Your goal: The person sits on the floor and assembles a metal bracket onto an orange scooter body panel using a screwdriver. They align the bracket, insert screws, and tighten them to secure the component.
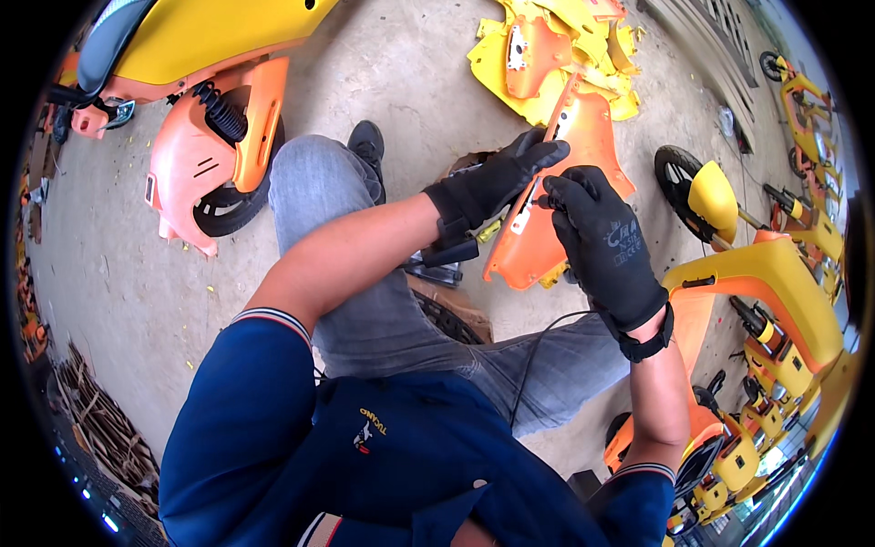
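Note:
An orange plastic scooter body panel stands tilted in front of my knees, with slots and a white strip along its edge. My left hand, in a black glove, is closed on the panel's near-left edge, its fingers partly hidden behind it. My right hand, also gloved in black, is bent over the panel's face beside the white strip. Its thumb and fingers are pinched together, and whatever is between them is too small to make out. Under my left wrist sits a dark object, partly covered by the arm.
Beyond the panel lies a pile of yellow and orange body panels. A scooter's orange front fender stands at the left, a spoked wheel at the right. Several yellow scooters line the right side. Thin brown strips lie lower left.

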`<state>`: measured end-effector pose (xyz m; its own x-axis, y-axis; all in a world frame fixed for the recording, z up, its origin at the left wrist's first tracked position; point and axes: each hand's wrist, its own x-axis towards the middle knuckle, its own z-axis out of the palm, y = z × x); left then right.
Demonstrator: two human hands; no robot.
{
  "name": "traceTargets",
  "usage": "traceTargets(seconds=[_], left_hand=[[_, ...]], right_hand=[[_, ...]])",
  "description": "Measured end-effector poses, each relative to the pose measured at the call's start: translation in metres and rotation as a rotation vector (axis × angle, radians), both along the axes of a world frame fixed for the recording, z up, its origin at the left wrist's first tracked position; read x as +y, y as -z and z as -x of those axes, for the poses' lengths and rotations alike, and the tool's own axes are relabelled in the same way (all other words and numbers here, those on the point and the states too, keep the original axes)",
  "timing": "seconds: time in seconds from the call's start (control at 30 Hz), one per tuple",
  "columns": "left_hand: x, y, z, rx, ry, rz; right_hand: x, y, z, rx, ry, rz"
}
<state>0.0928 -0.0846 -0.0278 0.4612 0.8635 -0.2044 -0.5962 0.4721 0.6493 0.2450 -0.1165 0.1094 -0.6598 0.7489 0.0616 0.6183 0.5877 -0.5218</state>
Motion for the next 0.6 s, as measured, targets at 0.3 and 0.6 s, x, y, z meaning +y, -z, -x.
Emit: traceTargets(seconds=[0.3, 0.6], left_hand=[[0.005, 0.016, -0.003, 0.058, -0.024, -0.039], [0.002, 0.008, -0.002, 0.007, 0.007, 0.031]], right_hand=[[0.000, -0.002, -0.005, -0.253, 0.077, -0.024], [0.006, 0.000, -0.010, -0.092, -0.091, -0.068]])
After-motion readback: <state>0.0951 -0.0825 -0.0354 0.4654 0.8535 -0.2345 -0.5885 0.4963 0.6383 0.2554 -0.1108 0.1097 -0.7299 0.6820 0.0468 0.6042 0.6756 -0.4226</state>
